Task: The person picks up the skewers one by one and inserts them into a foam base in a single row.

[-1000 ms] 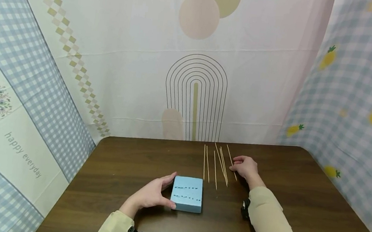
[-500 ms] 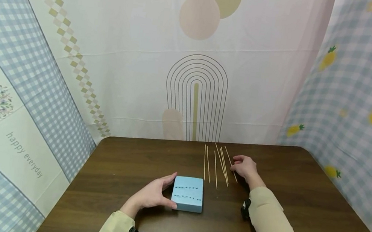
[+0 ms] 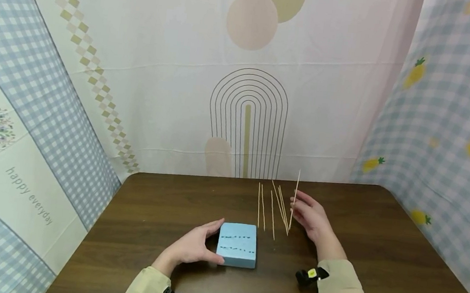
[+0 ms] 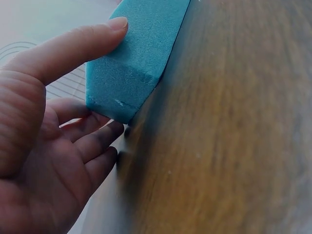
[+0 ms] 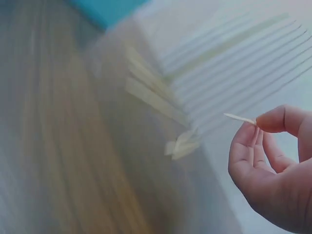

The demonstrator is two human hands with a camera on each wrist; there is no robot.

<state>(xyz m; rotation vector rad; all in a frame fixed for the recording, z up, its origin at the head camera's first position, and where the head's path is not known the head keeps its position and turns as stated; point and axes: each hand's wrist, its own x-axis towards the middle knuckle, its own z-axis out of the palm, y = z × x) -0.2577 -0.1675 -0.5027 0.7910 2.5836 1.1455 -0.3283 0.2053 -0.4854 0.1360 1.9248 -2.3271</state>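
- Right now the right hand [image 3: 312, 217] pinches one thin wooden skewer [image 3: 294, 198] between thumb and fingertip, its grip closed on the stick and the other fingers loosely curved.
- That skewer stands nearly upright, lifted off the surface [image 3: 378, 257], its lower end just beside the loose skewers [image 3: 273, 208].
- Those remaining skewers lie flat on the dark wooden surface in a rough fan, just left of the right hand and behind the block.
- From the right wrist view, a pointed end of the skewer [image 5: 240, 118] sticks out past the pinching thumb and finger; the background is blurred.
- Meanwhile the left hand [image 3: 192, 246] holds the blue foam block [image 3: 236, 250] by its left side, thumb along the near edge and fingers curled round the far corner.
- The block lies flat on the surface, near its front middle, with two rows of small dark marks on its top face.
- Seen from the left wrist, the thumb [image 4: 73, 48] presses the block's side [image 4: 129, 73] while the fingers wrap under its corner.
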